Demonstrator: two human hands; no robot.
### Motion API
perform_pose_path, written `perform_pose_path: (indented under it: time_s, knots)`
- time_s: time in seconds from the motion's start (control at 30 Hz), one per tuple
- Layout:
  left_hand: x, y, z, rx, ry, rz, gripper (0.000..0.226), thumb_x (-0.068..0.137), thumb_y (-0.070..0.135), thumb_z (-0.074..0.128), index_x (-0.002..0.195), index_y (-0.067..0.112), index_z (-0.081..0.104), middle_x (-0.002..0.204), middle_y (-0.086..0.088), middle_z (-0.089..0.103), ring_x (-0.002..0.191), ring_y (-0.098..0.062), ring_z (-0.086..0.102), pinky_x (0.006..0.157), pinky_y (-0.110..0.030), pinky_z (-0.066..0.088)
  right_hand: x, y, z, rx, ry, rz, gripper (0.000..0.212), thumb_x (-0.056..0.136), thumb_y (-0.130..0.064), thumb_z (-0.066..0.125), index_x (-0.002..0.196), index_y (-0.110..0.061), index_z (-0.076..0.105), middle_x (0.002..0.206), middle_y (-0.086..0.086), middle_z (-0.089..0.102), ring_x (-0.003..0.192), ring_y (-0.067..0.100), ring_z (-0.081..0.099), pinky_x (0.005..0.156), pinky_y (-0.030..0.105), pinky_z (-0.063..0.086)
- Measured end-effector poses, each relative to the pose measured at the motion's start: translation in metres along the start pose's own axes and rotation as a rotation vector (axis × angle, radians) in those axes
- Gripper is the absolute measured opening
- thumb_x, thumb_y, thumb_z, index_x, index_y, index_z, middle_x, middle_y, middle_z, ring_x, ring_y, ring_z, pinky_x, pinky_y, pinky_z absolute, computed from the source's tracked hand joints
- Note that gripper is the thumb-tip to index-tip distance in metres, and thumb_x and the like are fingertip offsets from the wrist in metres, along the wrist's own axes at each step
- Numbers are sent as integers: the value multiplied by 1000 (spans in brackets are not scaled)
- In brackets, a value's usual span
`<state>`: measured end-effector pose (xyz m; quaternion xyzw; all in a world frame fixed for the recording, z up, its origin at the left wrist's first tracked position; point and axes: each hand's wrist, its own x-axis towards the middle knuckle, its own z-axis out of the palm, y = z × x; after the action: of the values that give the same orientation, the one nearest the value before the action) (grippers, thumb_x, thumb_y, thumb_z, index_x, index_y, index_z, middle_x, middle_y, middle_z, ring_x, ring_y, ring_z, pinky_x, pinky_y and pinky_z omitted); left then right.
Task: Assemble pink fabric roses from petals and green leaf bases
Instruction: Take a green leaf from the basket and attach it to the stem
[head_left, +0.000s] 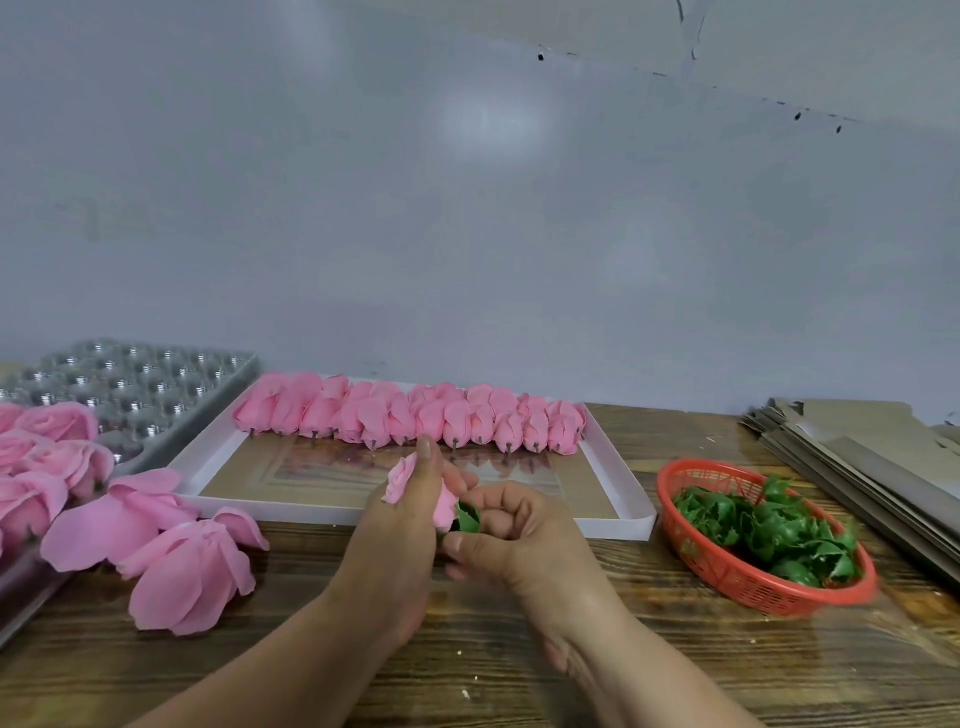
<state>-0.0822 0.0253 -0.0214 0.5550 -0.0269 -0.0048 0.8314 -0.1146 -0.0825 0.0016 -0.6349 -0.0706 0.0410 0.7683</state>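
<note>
Left hand (410, 512): my fingers are curled around a soft pink rose bud (445, 506).
Right hand (511, 535): I pinch a crinkled green leaf base (467, 519) at the bud's bottom.
Surface (519, 649): dark grained wood, under a pale grey wall.
Basket (691, 551): one, red mesh plastic, with leaf bases.
Tray (613, 467): one, white, with one row of buds.

I see a wooden table (519, 649). On it, a white tray (618, 499) lies in the middle, a red basket (727, 577) at the right, flat cardboard (857, 457) far right, loose pink petals (171, 551) at the left, a grey mould tray (145, 384) far left.
</note>
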Motion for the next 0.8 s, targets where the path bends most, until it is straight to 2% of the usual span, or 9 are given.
perform_pose_path:
  time_s: [0.1, 0.17, 0.23, 0.33, 0.4, 0.5, 0.6, 0.7, 0.8]
  knots:
    - [0, -1, -1, -9, 1, 16, 49, 65, 68, 49, 58, 21, 60, 91, -5, 72, 79, -24, 65, 59, -36, 50, -1, -1, 1, -121, 32, -59, 19, 74, 14, 67, 80, -3, 66, 74, 8, 68, 59, 11, 62, 55, 22, 53]
    - [-2, -2, 0, -18, -21, 15, 49, 68, 66, 49, 62, 19, 59, 89, -9, 67, 74, -29, 60, 58, -37, 49, -2, -2, 1, -226, 33, -71, 15, 76, 7, 70, 84, -5, 68, 57, 2, 59, 49, 11, 56, 47, 22, 48]
    - [-3, -1, 1, 5, -23, 21, 48, 67, 66, 49, 62, 19, 59, 86, -11, 65, 70, -28, 57, 54, -36, 46, -1, -2, 0, -215, 20, -39, 17, 77, 5, 70, 89, -7, 68, 48, -1, 55, 43, 11, 54, 44, 22, 45]
    - [-3, 1, 1, 51, 12, 42, 47, 64, 67, 48, 60, 22, 62, 78, -9, 67, 56, -21, 56, 47, -29, 43, -1, -2, -3, -69, -27, 20, 23, 76, 12, 65, 83, -8, 74, 58, 9, 59, 52, 16, 61, 52, 21, 52]
    - [-3, 1, 0, 50, -2, 39, 50, 68, 65, 47, 69, 19, 66, 74, -15, 63, 51, -19, 54, 45, -27, 44, 0, 0, -6, -10, -42, 29, 30, 76, 18, 59, 81, -7, 75, 64, 13, 60, 55, 17, 63, 54, 20, 53]
    - [-2, -2, -2, -11, -38, -5, 53, 72, 60, 49, 87, 13, 69, 80, -14, 69, 65, -24, 61, 53, -33, 49, 3, 3, -8, -13, -22, -18, 33, 78, 19, 56, 76, -8, 75, 66, 16, 61, 53, 16, 62, 53, 19, 53]
    - [0, -2, -4, -155, -46, -102, 53, 77, 54, 48, 100, 10, 67, 90, -13, 72, 75, -26, 63, 58, -35, 49, 6, 4, -12, -115, -21, -82, 30, 81, 16, 56, 87, -8, 73, 66, 10, 64, 55, 14, 61, 54, 19, 53]
    - [2, -1, -5, -261, -42, -184, 50, 91, 52, 40, 108, 12, 64, 103, -11, 72, 77, -27, 70, 59, -36, 51, 8, 6, -15, -219, -65, -107, 24, 84, 15, 55, 89, -3, 71, 65, 9, 64, 56, 12, 62, 56, 18, 51]
    - [3, -2, -4, -315, -39, -228, 49, 94, 53, 35, 111, 14, 60, 106, -11, 71, 72, -28, 72, 57, -36, 51, 9, 8, -16, -248, -74, -120, 23, 84, 15, 55, 88, -2, 70, 61, 7, 63, 54, 10, 61, 54, 17, 50]
